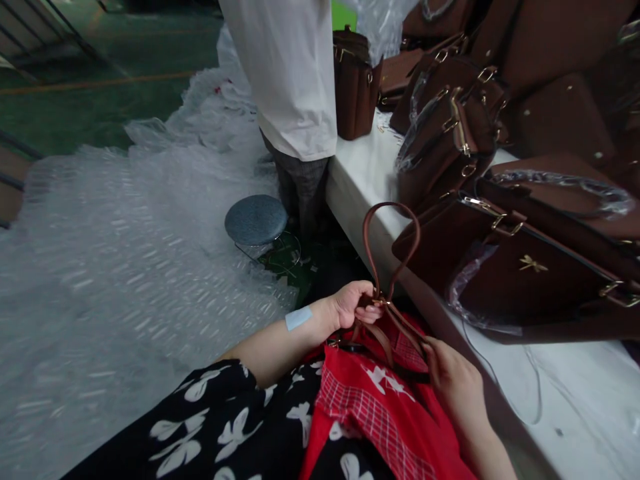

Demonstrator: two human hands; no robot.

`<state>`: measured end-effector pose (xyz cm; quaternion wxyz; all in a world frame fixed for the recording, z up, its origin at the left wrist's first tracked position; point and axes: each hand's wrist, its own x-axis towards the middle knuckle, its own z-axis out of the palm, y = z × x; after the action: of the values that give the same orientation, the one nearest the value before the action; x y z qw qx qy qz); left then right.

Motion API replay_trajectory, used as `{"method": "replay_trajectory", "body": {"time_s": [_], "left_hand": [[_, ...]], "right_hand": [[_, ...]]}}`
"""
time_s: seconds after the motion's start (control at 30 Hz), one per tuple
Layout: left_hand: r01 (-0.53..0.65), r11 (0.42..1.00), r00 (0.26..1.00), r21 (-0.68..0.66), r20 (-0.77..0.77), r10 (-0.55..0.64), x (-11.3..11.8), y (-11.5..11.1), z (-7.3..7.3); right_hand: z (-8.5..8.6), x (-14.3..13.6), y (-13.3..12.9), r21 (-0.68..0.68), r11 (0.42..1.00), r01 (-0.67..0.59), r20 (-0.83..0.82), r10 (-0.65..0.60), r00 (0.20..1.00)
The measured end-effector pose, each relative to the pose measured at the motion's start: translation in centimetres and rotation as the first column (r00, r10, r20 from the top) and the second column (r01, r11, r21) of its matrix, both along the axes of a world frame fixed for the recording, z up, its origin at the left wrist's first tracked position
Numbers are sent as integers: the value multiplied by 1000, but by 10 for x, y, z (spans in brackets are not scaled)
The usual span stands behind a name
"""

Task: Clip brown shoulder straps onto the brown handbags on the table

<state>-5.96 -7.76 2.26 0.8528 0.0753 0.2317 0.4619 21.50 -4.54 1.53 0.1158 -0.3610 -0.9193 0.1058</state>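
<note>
A thin brown bag strap [369, 235] with a small gold buckle lies across my lap, its upper part bent into an upright loop. My left hand [356, 303] has its fingers closed on the strap close to the buckle. Further right, my right hand [453, 373] pinches another stretch of the same strap. More of the strap hangs between the two hands over a red apron [380, 407]. Just beyond my right hand, a large brown handbag [500, 267] with a gold dragonfly emblem and a plastic-wrapped handle lies on the white table.
More brown handbags [445, 143] crowd the white table [565, 393] on the right. Ahead stands a person in a white shirt [300, 80], beside a round blue-grey stool [256, 220]. Clear plastic packaging [125, 287] is heaped over the floor at left.
</note>
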Motion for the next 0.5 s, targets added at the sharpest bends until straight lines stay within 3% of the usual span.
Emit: {"method": "replay_trajectory", "body": {"time_s": [0.13,0.3,0.5], "left_hand": [[18,997,999,-74,47,-14,6,3,-3],[-16,984,998,-175,56,26,10,1,-9],[-35,993,997,-116,60,42,-1,2,-8]], "right_hand": [[-18,15,1,65,996,62,133,-70,989],[-49,47,-6,55,992,116,213,-125,969],[-76,102,-22,-32,972,234,302,-214,929]]}}
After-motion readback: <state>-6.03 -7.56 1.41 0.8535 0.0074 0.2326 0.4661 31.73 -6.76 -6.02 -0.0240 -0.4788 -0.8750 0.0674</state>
